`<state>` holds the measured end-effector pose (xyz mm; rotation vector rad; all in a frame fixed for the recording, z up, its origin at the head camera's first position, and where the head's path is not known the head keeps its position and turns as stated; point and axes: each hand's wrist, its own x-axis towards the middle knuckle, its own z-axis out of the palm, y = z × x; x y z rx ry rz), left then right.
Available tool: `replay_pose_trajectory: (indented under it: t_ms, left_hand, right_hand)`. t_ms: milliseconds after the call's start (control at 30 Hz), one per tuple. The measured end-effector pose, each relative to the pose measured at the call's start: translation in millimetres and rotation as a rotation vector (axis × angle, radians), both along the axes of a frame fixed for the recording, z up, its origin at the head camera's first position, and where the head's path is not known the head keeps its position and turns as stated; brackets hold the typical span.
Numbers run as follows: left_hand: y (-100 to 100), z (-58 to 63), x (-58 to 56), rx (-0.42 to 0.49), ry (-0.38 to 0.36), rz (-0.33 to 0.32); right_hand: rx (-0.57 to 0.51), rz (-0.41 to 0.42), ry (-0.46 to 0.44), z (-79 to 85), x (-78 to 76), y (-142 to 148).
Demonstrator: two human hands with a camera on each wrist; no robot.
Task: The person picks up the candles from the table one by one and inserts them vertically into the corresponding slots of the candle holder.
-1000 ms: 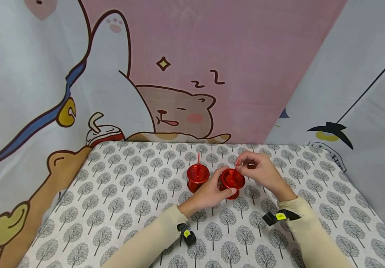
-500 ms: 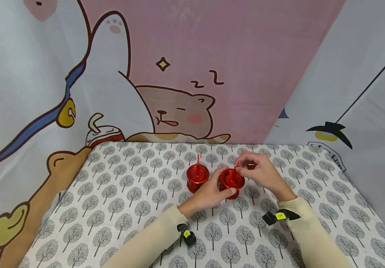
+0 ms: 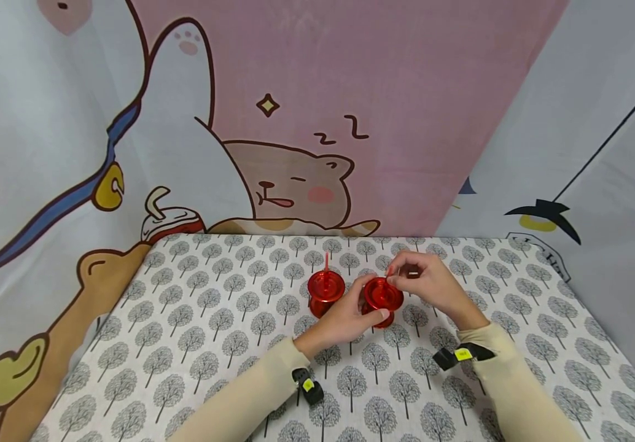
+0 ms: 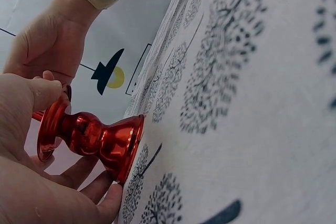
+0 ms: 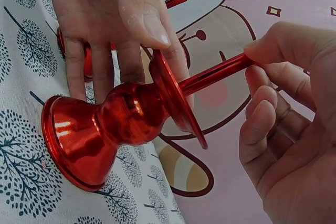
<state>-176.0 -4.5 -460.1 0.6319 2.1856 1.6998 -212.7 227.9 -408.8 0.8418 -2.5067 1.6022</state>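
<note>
A shiny red candlestick (image 3: 382,296) stands upright on the tree-print cloth, with a round dish above a waisted, flared base. My left hand (image 3: 345,318) holds it from the left; in the right wrist view its thumb lies at the dish and the other fingers reach behind the body. From the dish rises a glossy red stem (image 5: 215,76). The thumb and fingers of my right hand (image 3: 427,281) pinch the stem's top end, and they hide that tip. In the left wrist view, the base (image 4: 125,145) of the candlestick meets the cloth.
A second red candlestick (image 3: 325,286) stands just left of the held one, a thin paler red stick (image 3: 327,261) upright in it. The tree-print cloth (image 3: 212,344) covers the table. Behind its far edge hangs a cartoon-print curtain (image 3: 406,123).
</note>
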Motion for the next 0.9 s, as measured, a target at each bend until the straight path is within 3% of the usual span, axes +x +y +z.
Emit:
replay_pose_trajectory:
  t_ms: [367,900]
  left_hand:
    - [1.8,-2.9,-2.4,0.025,0.008,-0.015]
    - [8.3,-0.5,-4.5,-0.009,0.016,0.019]
  right_hand:
    - [0.042,0.024,-0.075,-4.3,-3.4,2.5]
    - [0.051,0.038,-0.070,-19.7,-12.4,5.8]
